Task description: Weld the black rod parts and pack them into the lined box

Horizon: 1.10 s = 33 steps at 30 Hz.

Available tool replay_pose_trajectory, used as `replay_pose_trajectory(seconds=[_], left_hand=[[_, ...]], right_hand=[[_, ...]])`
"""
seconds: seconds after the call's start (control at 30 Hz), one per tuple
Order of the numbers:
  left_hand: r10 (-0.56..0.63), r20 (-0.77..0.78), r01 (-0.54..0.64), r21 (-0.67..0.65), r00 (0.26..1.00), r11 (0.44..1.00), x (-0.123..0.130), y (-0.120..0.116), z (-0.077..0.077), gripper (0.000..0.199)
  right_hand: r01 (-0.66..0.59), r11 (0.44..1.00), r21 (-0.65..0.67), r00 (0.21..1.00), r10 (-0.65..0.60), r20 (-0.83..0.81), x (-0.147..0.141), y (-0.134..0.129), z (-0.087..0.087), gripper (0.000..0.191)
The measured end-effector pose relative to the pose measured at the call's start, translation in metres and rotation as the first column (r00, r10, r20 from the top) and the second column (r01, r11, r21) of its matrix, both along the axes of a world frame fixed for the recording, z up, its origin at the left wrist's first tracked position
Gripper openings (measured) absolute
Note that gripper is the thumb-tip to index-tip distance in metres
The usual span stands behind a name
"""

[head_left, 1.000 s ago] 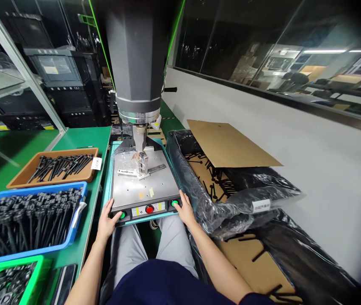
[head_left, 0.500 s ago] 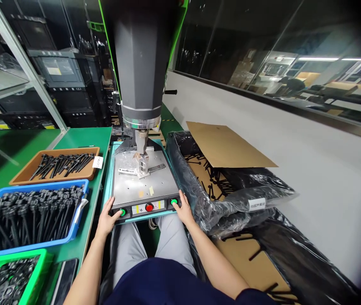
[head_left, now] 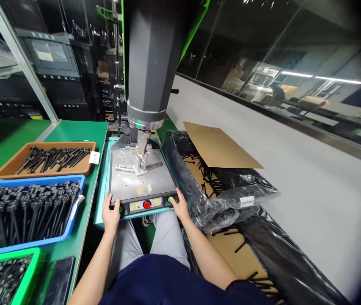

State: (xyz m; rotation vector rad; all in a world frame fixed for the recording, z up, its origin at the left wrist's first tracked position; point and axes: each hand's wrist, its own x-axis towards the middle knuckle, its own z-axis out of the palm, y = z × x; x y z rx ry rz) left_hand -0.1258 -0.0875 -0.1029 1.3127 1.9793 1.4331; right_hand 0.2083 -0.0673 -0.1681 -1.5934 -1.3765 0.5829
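Note:
At the left front corner of a bench press machine [head_left: 148, 63], my left hand [head_left: 111, 214] rests with fingers spread. Its thumb points up beside the left green button [head_left: 121, 209]. My right hand [head_left: 180, 206] lies at the opposite corner, fingers apart, the thumb at the right green button [head_left: 169, 199]. A red button [head_left: 147, 204] sits between them on the front panel. Above the metal plate [head_left: 132, 186], the press head [head_left: 142, 142] reaches down to a small metal fixture [head_left: 140, 166] with clear plastic film around it. Any part inside the fixture cannot be made out.
On the green table to the left stand a brown tray [head_left: 1, 173] and blue bin [head_left: 72, 224] of black ribbed parts, and a green bin [head_left: 29, 275] of small black pieces. To the right are plastic-lined boxes [head_left: 180, 169] with black parts and a cardboard sheet [head_left: 221, 146].
My left thumb has come up off the green button, and my right thumb has shifted slightly at its button. The camera view has turned and tilted a little.

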Motion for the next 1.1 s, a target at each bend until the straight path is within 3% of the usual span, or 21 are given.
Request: replay_pose_trajectory(seconds=[0.2,0.33,0.4,0.47,0.53,0.6,0.7,0.83,1.0,1.1], left_hand=[[0.171,0.015,-0.171,-0.023,0.985,0.985,0.019,0.003,0.007,0.053],[0.212,-0.149,-0.201,0.089,0.966,0.976,0.039,0.002,0.012,0.051],[0.126,-0.238,-0.077,0.206,0.963,0.976,0.057,0.004,0.021,0.044],[-0.051,-0.307,0.141,0.278,0.95,0.95,0.079,0.01,0.034,0.035],[-0.185,-0.381,0.304,0.281,0.906,0.91,0.1,0.022,0.051,0.031],[-0.232,-0.452,0.368,0.24,0.861,0.898,0.116,0.038,0.066,0.037],[-0.274,-0.542,0.401,0.129,0.794,0.907,0.129,0.066,0.081,0.056],[-0.273,-0.63,0.374,0.03,0.727,0.927,0.126,0.094,0.086,0.07],[-0.244,-0.723,0.371,0.019,0.647,0.928,0.109,0.099,0.088,0.07],[-0.239,-0.764,0.418,0.044,0.599,0.907,0.099,0.095,0.09,0.067]], right_hand=[[0.006,1.0,0.021,1.0,-0.007,0.028,0.003,0.001,0.001,0.066],[0.005,1.0,-0.005,0.998,-0.005,0.066,0.004,0.0,0.005,0.066],[0.012,1.0,-0.009,0.997,-0.012,0.073,0.004,-0.001,0.006,0.065],[0.026,1.0,-0.008,0.997,-0.025,0.076,0.003,-0.001,0.008,0.064],[0.04,0.999,-0.01,0.997,-0.04,0.073,0.002,-0.001,0.009,0.064],[0.05,0.999,-0.015,0.997,-0.049,0.066,0.0,0.0,0.01,0.064],[0.068,0.998,-0.008,0.996,-0.067,0.063,-0.002,0.0,0.012,0.062],[0.085,0.996,0.014,0.993,-0.085,0.076,-0.002,0.001,0.013,0.055],[0.141,0.989,-0.036,0.981,-0.135,0.138,0.001,0.007,0.029,0.044],[0.168,0.982,0.086,0.961,-0.183,0.205,-0.013,0.022,0.055,0.032]])
